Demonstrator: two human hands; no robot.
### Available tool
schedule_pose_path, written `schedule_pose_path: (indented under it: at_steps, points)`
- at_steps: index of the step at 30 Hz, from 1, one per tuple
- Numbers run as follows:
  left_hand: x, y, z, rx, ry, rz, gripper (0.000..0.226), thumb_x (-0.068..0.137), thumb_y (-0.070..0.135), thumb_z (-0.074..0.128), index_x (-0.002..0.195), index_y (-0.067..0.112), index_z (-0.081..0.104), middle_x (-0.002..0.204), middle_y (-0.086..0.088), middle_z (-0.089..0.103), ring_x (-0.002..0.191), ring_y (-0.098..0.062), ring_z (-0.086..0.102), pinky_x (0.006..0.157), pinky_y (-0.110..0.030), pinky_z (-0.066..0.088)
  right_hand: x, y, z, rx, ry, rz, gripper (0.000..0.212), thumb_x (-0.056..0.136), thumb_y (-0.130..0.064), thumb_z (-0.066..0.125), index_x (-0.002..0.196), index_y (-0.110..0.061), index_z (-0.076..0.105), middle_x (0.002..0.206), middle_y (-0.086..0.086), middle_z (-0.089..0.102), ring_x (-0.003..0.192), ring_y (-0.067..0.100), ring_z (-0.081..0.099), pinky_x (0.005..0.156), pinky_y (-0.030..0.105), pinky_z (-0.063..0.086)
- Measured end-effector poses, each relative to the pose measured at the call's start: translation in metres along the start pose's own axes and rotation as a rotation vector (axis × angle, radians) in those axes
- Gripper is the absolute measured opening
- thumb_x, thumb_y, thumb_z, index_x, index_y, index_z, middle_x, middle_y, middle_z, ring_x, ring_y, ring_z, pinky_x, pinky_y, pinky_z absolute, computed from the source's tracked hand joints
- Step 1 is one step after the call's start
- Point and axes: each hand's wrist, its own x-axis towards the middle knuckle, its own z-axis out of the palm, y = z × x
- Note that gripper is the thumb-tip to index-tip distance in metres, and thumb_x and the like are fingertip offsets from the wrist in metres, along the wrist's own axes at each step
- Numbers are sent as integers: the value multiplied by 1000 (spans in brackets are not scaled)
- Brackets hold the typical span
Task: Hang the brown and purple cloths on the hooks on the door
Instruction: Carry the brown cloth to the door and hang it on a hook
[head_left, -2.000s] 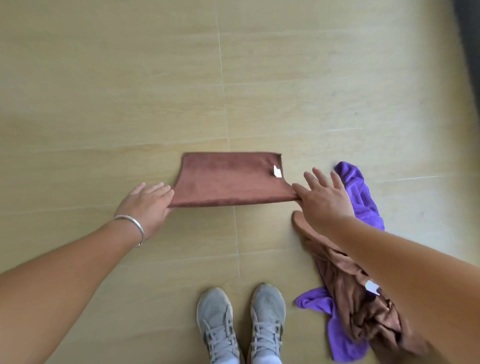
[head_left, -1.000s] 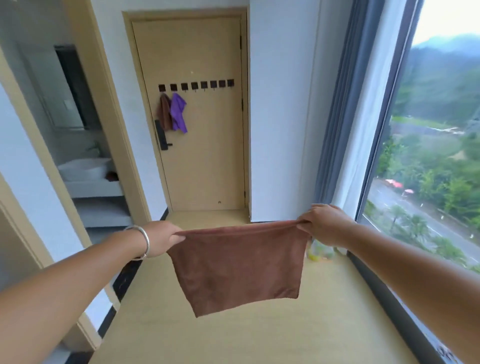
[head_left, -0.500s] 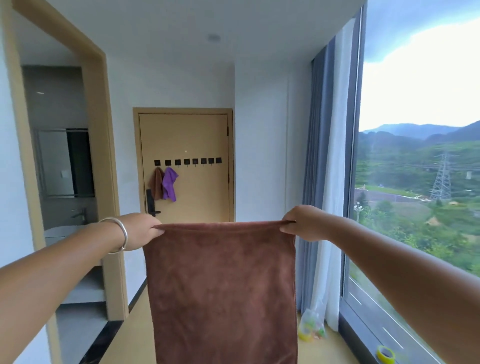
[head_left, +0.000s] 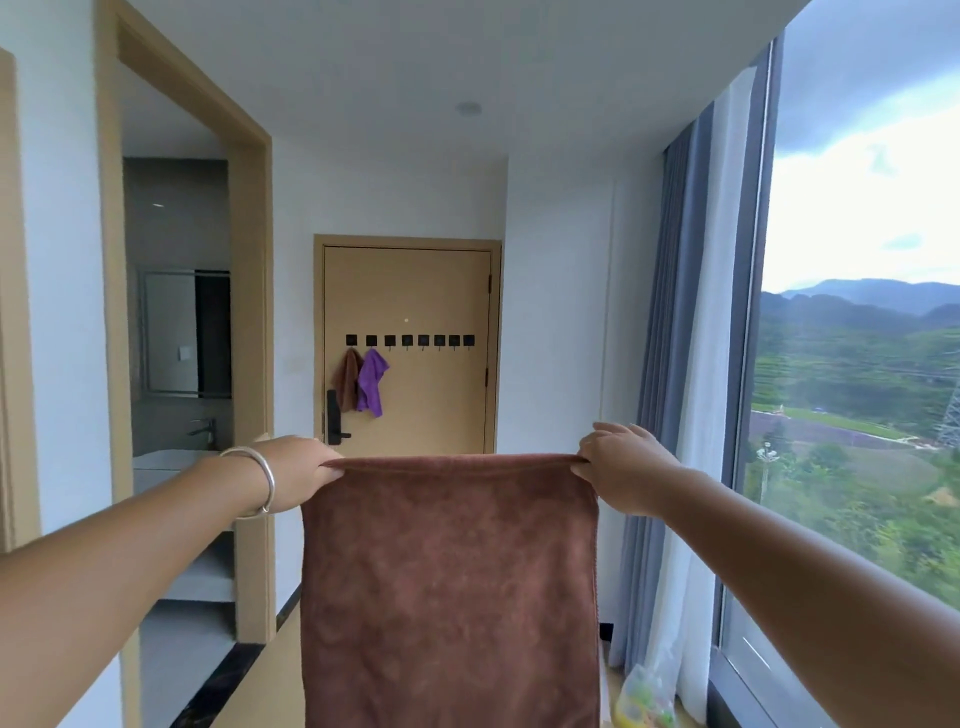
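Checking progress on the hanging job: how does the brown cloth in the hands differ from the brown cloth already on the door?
The held brown cloth is spread flat, pinched at its top corners by the left hand and right hand; the hung brown cloth droops bunched from one hook. The held one is away from the door; the hung one lies against it, beside a purple cloth. Both are the same brown.

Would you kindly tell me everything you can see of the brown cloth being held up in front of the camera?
The brown cloth is a plain reddish-brown rectangle with a soft, fuzzy surface like microfibre. It hangs flat and upright, spread wide, and its lower edge runs out of view. The left hand pinches its top left corner and the right hand pinches its top right corner, keeping the top edge nearly level. Nothing else touches it. It is held in mid-air, well short of the door.
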Motion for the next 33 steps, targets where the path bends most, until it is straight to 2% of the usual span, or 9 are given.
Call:
schedule_pose_path:
  at_steps: [2, 5, 9, 12, 16, 20, 25, 30, 33]
  points:
    - [3, 2, 5, 58, 10, -56, 39, 101, 43, 25, 79, 35, 56, 91, 14, 58, 91, -9, 53, 90, -38, 36, 7, -1, 11, -15, 9, -6, 39, 103, -38, 31, 119, -22, 62, 134, -5, 54, 144, 19, 22, 116, 45, 19]
    - [10, 2, 11, 89, -5, -138, 40, 101, 43, 22, 82, 37, 57, 95, 14, 58, 101, -12, 53, 105, -51, 24, 20, -4, 25, 0, 50, 9, 41, 104, -39, 30, 129, -24, 58, 142, -6, 48, 145, 18, 19, 117, 45, 16]
    - [30, -5, 19, 66, 11, -184, 41, 102, 40, 21, 76, 39, 53, 94, 15, 57, 103, -12, 52, 109, -52, 21, 46, -4, 41, -11, 47, 6, 41, 104, -38, 29, 134, -27, 55, 147, -6, 43, 148, 19, 13, 119, 49, 7]
    - [51, -16, 28, 58, -9, -176, 41, 102, 37, 21, 80, 39, 55, 94, 14, 57, 103, -12, 53, 109, -51, 22, 76, -3, 53, -14, 62, -3, 41, 104, -37, 29, 134, -28, 55, 147, -6, 43, 148, 19, 12, 119, 49, 7]
    - [89, -43, 47, 51, -1, -147, 42, 103, 36, 21, 74, 45, 50, 97, 16, 55, 109, -11, 51, 113, -49, 18, 127, -5, 75, -24, 54, -17, 38, 103, -33, 31, 133, -31, 55, 147, -7, 42, 148, 20, 11, 118, 53, 4]
    - [138, -79, 61, 9, 3, -120, 42, 102, 36, 24, 69, 46, 48, 88, 17, 54, 93, -9, 52, 101, -44, 32, 184, -13, 95, -36, 37, -8, 37, 103, -33, 34, 133, -31, 56, 147, -5, 42, 148, 21, 11, 118, 56, 3]
    - [200, -126, 87, -33, 16, -93, 41, 102, 42, 22, 89, 42, 61, 94, 17, 62, 96, -8, 54, 97, -40, 33, 257, -23, 111, -24, 31, 14, 37, 103, -37, 34, 132, -32, 56, 147, -6, 43, 148, 21, 12, 118, 56, 2]
    - [250, -163, 112, -126, 49, -102, 44, 101, 46, 22, 66, 45, 49, 83, 18, 60, 83, -6, 56, 85, -32, 45, 322, -28, 124, -40, 49, 48, 40, 103, -40, 29, 131, -32, 56, 144, -8, 45, 147, 20, 13, 117, 55, 5]
    - [276, -184, 130, -197, 36, -136, 44, 101, 47, 24, 66, 42, 50, 80, 16, 62, 78, -7, 58, 74, -26, 47, 357, -29, 136, -63, 37, 38, 39, 103, -38, 30, 132, -33, 55, 144, -8, 46, 147, 20, 15, 117, 56, 7]
